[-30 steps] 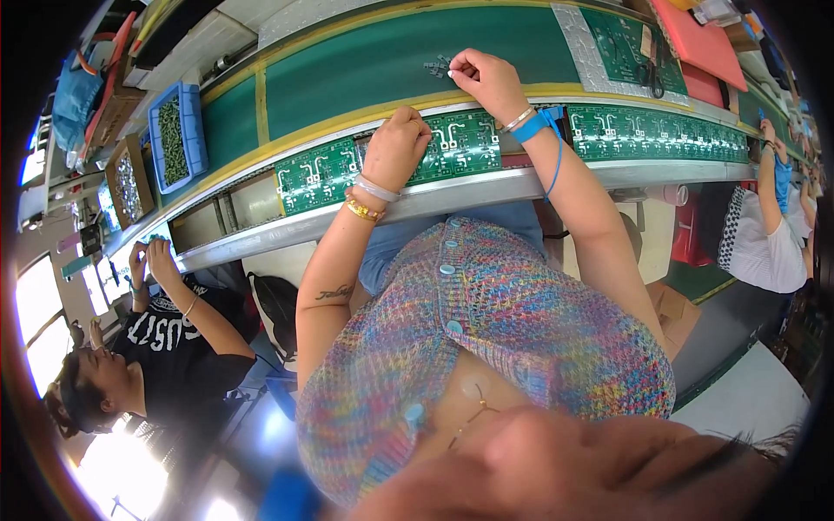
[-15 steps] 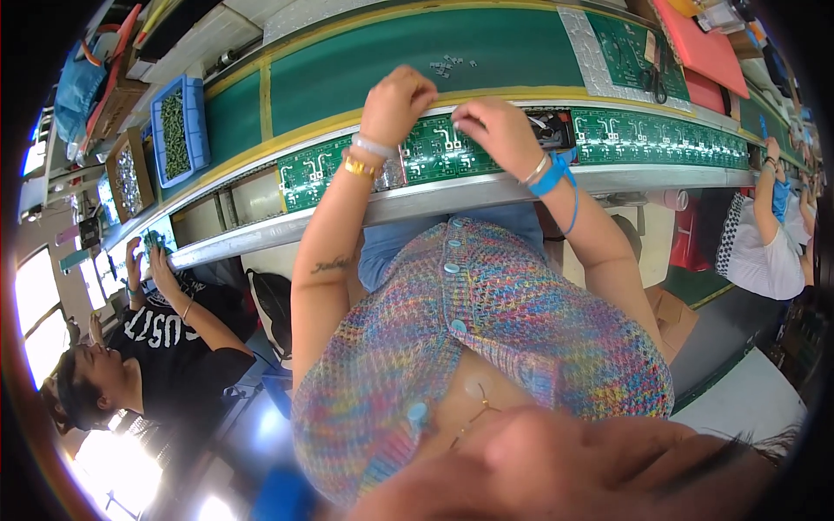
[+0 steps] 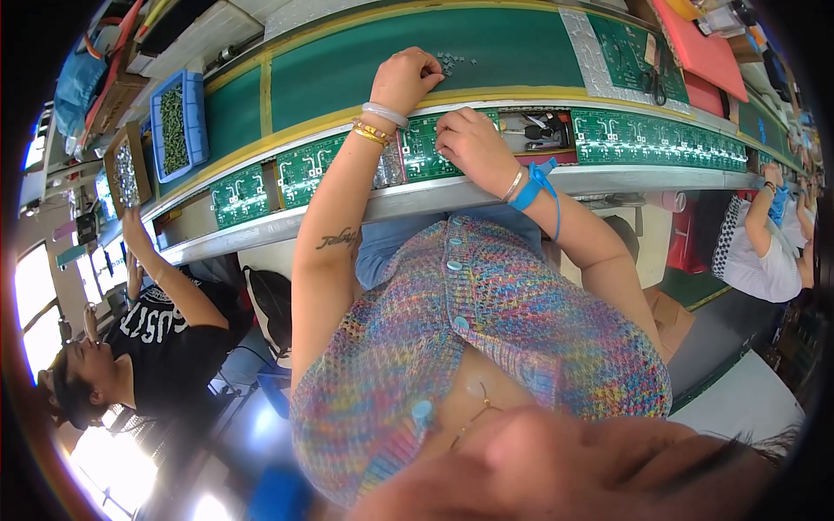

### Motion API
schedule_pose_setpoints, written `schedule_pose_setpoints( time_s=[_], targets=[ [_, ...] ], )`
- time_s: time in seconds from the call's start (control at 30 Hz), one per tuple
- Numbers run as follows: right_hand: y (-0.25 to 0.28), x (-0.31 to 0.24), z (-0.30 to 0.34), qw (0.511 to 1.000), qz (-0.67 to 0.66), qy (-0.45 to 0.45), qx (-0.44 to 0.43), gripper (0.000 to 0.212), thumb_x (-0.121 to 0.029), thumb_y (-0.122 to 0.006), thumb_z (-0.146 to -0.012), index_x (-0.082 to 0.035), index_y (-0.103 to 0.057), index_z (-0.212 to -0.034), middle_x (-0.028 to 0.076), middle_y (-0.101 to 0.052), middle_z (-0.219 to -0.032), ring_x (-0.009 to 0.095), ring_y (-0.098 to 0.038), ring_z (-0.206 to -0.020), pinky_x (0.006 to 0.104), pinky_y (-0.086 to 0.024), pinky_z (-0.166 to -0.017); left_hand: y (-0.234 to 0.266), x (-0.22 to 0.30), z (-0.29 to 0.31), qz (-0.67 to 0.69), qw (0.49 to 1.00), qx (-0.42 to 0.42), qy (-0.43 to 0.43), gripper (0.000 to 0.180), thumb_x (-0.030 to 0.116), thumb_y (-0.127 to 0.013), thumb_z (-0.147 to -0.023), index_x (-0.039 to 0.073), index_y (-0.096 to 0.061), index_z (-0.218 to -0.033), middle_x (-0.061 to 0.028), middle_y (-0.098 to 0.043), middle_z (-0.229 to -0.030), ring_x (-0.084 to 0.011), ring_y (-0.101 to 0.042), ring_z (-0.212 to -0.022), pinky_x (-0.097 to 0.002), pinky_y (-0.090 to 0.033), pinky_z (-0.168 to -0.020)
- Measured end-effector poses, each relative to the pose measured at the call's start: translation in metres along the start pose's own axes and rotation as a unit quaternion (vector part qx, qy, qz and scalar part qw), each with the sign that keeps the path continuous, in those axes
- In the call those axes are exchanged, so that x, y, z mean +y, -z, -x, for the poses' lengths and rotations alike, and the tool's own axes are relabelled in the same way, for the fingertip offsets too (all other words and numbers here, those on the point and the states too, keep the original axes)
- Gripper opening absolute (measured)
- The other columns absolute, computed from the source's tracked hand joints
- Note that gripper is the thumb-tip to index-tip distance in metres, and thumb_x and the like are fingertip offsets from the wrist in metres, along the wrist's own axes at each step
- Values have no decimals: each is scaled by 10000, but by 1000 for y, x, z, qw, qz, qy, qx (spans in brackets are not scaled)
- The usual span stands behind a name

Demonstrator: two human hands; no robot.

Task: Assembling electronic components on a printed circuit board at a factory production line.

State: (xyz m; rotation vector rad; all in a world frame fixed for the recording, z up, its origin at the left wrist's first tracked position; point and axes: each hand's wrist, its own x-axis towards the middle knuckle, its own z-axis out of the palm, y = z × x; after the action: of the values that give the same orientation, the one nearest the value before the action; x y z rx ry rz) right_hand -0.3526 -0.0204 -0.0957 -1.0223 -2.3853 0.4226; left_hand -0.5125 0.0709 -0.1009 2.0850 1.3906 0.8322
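My left hand (image 3: 406, 80) is at the small grey parts (image 3: 452, 62) scattered on the green belt, thumb and fingers pinched together at the near edge of the pile. Whatever it pinches is too small to make out. My right hand (image 3: 472, 149), fingers curled, rests at the right side of a green circuit board (image 3: 423, 149) on the rail in front of me. Its fingertips bend down toward the board's face, and what they hold, if anything, is hidden. Left of my left forearm, more circuit boards (image 3: 306, 176) lie along the same rail.
Right of my right hand is a gap with tools (image 3: 540, 130), then a row of boards (image 3: 660, 141). A blue bin (image 3: 180, 130) of green parts stands left. A co-worker (image 3: 165, 339) reaches to a cardboard box (image 3: 130, 169). Scissors (image 3: 655, 84) lie at the far right.
My left hand has moved up from above the boards to the grey parts. My right hand has shifted left and curled. Boards have slid left. The co-worker's hand has moved to the box.
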Motion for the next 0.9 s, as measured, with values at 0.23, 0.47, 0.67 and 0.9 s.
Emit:
schedule_pose_setpoints(
  time_s=[0.23,0.47,0.67,0.9],
  targets=[
    [4,-3,-2,999,24,31,-17,88,-89,-669,-678,-71,-623,-751,35,-569,-896,237,-522,-886,355,-428,-763,9,8,12,15,999,33,-3,125,117,-687,-760,64,-689,-873,-75,-665,-820,-187,-644,-687,-280,-507,-632],
    [22,55,-36,992,37,-94,76,70,-124,-658,-740,-75,-640,-787,58,-590,-805,272,-542,-801,378,-452,-713,38,23,61,130,979,-32,153,107,48,-626,-825,8,-672,-912,-62,-678,-809,-116,-644,-717,-236,-503,-636],
    [5,65,-55,988,65,-88,105,69,-145,-656,-748,-81,-637,-765,63,-585,-769,270,-547,-784,378,-461,-697,27,9,88,146,978,-44,145,109,61,-656,-781,11,-659,-878,-93,-672,-770,-166,-658,-687,-261,-508,-633],
    [6,61,-53,994,-1,-71,87,84,-153,-637,-773,-79,-613,-804,60,-599,-778,264,-551,-780,373,-462,-673,24,13,95,18,999,-14,49,55,67,-659,-756,20,-640,-777,-95,-593,-870,-270,-618,-723,-343,-499,-643]
  ],
)
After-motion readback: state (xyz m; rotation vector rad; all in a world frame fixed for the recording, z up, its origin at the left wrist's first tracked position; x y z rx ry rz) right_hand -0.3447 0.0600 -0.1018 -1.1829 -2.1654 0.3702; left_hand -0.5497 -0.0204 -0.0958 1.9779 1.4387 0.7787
